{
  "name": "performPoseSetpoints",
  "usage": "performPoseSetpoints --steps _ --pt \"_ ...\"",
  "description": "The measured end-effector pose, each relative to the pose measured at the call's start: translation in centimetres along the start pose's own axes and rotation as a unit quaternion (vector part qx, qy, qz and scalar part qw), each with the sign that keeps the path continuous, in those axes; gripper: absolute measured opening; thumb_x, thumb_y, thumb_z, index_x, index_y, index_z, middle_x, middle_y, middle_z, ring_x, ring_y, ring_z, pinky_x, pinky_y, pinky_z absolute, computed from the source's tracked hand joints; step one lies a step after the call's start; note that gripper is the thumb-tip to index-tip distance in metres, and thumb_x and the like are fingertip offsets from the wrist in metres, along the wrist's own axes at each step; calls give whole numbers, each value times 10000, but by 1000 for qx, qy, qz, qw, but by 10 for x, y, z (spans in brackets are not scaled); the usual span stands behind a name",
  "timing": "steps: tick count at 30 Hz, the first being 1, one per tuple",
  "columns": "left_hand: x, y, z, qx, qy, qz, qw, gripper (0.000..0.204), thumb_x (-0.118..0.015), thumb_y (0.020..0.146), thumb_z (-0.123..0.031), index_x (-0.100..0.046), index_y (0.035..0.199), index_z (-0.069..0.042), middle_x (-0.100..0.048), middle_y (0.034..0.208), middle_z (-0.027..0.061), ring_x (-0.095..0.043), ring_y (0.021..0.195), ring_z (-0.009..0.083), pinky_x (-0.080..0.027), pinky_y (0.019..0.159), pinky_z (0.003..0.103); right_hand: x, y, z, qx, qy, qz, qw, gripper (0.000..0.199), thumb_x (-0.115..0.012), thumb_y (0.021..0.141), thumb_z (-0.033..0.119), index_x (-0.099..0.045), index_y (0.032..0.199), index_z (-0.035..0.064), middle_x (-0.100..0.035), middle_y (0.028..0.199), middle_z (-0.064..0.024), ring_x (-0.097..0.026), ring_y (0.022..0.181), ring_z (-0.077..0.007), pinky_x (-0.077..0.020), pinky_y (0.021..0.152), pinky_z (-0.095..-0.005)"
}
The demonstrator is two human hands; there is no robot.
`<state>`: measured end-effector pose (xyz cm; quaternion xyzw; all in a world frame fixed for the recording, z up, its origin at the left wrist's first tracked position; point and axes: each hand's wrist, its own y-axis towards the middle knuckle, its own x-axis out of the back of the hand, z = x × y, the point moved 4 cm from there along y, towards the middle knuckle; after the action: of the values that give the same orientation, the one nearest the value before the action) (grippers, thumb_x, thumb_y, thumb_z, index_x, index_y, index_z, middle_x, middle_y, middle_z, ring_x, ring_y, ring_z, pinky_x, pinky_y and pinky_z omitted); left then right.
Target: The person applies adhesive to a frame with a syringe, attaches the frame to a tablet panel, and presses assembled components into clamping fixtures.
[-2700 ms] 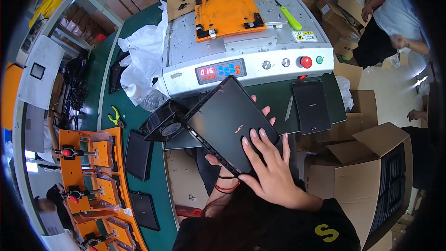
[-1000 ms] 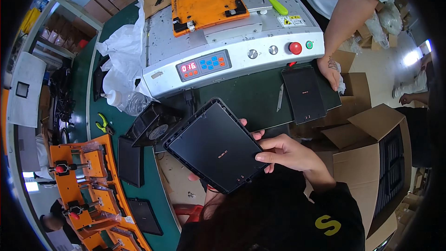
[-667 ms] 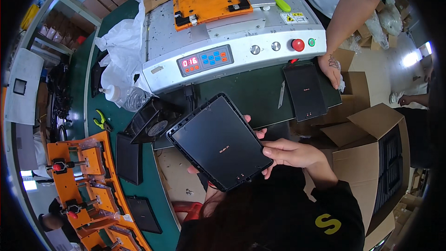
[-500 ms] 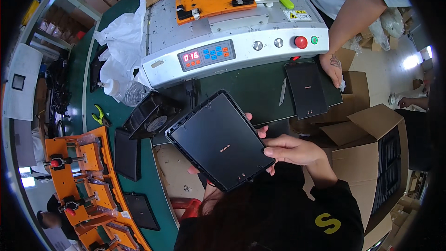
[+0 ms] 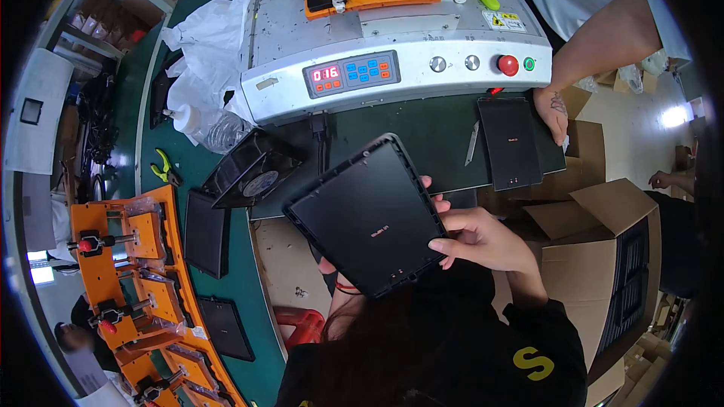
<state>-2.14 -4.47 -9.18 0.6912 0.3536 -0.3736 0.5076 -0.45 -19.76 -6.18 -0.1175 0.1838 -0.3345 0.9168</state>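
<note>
Panel (image 5: pixel 354 211) looks seated in its rim (image 5: pixel 392 139), centre frame, my left hand (image 5: pixel 326 265) gripping beneath, right hand (image 5: pixel 486 240) pinching its right corner; not set down

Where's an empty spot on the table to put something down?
A good bare patch is green tabletop in front of the white machine, between the black cable and the thin blade; the held black panel hides some. A thin strip of left bench lies between two flat panels and its right edge. It's crowded around the fan, bottle and orange rack.
</note>
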Motion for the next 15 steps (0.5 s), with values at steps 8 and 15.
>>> performPoseSetpoints --steps 8,15 --pt "1 -14 8 54 -56 -109 991 1316 -854 518 -594 -171 1472 4 -392 1370 313 -480 1193 487 -409 993 594 5 28 71 160 -115 -208 958 205 -674 885 151 -550 926 -8 -616 774 -39 -570 626 -81 -486 540 -239" --pt "-3 -39 -16 -20 14 -162 987 1279 -802 550 -654 -193 1460 8 -459 1310 284 -531 1145 444 -426 996 556 -26 77 59 101 -59 -37 992 202 -666 892 123 -549 798 -12 -576 591 0 -467 463 -12 -368 363 -207"
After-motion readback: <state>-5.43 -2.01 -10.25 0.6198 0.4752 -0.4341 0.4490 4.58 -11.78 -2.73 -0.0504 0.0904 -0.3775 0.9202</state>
